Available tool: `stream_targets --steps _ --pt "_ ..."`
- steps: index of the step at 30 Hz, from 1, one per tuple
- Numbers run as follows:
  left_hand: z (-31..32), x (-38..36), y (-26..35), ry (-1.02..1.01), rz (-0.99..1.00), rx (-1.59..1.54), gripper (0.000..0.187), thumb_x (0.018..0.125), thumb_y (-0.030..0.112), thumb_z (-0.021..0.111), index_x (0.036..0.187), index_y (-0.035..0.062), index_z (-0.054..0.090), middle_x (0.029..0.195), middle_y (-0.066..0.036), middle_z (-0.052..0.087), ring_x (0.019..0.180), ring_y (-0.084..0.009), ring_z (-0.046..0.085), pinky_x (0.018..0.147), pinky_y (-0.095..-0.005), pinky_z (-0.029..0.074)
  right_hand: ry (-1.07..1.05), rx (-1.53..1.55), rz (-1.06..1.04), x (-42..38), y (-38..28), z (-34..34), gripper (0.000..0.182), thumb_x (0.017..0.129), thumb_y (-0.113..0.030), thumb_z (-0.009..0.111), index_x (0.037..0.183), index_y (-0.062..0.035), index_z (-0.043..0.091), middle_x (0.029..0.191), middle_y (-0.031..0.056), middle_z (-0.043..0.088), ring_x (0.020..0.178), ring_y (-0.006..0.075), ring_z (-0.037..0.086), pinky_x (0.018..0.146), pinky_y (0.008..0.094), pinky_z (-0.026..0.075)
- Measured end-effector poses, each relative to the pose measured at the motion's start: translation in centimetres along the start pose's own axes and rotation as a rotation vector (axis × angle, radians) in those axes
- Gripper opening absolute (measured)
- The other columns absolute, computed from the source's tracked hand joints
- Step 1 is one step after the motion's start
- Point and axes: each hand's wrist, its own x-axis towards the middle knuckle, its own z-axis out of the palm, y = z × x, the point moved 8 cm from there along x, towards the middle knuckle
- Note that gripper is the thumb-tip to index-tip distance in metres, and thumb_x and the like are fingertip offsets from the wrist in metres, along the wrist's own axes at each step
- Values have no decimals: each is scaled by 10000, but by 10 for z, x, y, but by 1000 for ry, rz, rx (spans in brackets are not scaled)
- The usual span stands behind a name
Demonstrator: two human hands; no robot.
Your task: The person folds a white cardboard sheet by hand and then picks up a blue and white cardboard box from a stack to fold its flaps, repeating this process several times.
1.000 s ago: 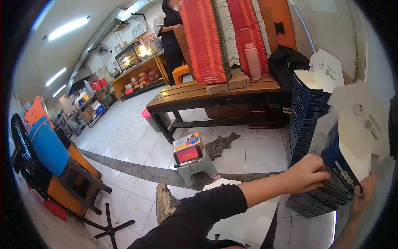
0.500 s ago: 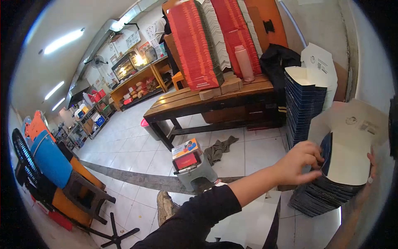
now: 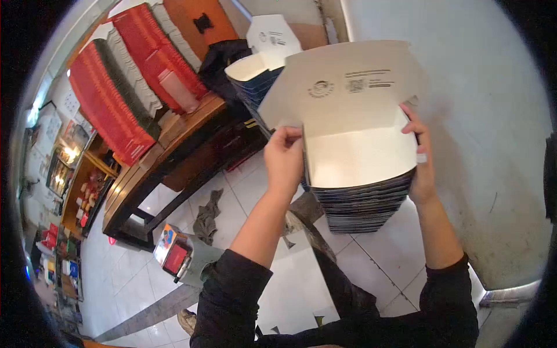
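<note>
A tall stack of nested paper food boxes (image 3: 365, 203), dark outside and cream inside, stands in front of me by the wall. The uppermost paper food box (image 3: 360, 153) has its lid flap raised, with a printed logo and a square code on it. At its left wall, my left hand (image 3: 284, 159) is closed with the fingers curled over the edge. My right hand (image 3: 425, 153) wraps the opposite wall, fingertips hooked over the rim. White flat card (image 3: 296, 278) lies below my forearms, near my lap.
Behind, a second stack of food boxes (image 3: 252, 72) stands next to a wooden bench (image 3: 168, 148). On the bench are red carton stacks (image 3: 110, 101) and a pink bottle (image 3: 177, 91). A grey stool (image 3: 200, 258) holds small boxes; a cloth (image 3: 209, 216) lies on the floor. The wall (image 3: 481, 145) borders the right.
My view has swung right, bringing the box stack to the middle. My left hand has moved from the near left corner to farther back along the wall. My right hand now shows more fully.
</note>
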Motion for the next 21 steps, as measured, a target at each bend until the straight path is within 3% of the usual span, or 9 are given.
stream_targets --steps 1,3,9,12,15,18,20,21 --pt "-3 -5 2 41 -16 -7 127 878 84 562 924 -18 621 833 -41 636 715 -87 537 684 -233 444 6 -18 7 1 -4 1 609 930 -652 328 1120 -98 495 1472 206 344 1397 334 258 1144 460 152" --pt "5 -12 9 24 12 -336 159 906 154 560 926 -2 585 870 -36 608 763 -89 517 724 -238 429 22 6 29 3 -10 1 584 942 -632 343 1110 -93 493 1464 204 352 1395 329 262 1142 446 164" --pt "5 -6 -3 184 -147 -279 219 889 207 622 964 24 527 895 -38 577 836 -109 523 761 -258 433 -43 38 -15 3 -8 4 394 985 -449 382 1067 -72 463 1421 203 390 1309 306 348 1112 416 198" --pt "16 -14 0 138 -273 -445 278 900 240 600 1052 29 503 944 -51 570 855 -127 532 757 -270 443 -8 -31 -15 4 -14 11 225 959 -282 400 1056 -82 433 1387 185 414 1304 286 345 1113 411 197" --pt "30 -27 6 44 -314 -598 322 904 237 559 1154 53 472 1035 -59 541 870 -148 526 787 -262 428 46 17 115 -5 5 3 193 947 -254 383 1041 -92 427 1388 172 409 1314 281 328 1115 409 192" --pt "34 -34 14 22 -196 -381 289 898 210 530 1148 67 505 1075 -60 520 912 -159 505 841 -256 398 79 112 153 -20 24 -3 179 940 -243 367 1029 -97 420 1382 162 406 1321 275 313 1117 407 187" --pt "32 -28 15 -61 -106 25 257 899 199 491 1115 71 544 1081 -54 503 940 -157 484 870 -258 375 104 138 176 -27 30 -2 186 937 -244 359 1031 -97 421 1379 160 404 1319 274 314 1118 405 186" --pt "29 -27 13 -58 -113 25 257 899 199 491 1115 71 544 1081 -54 503 940 -157 484 870 -258 375 140 167 186 -29 32 -2 193 935 -245 351 1034 -96 423 1377 158 403 1318 274 315 1118 402 184"
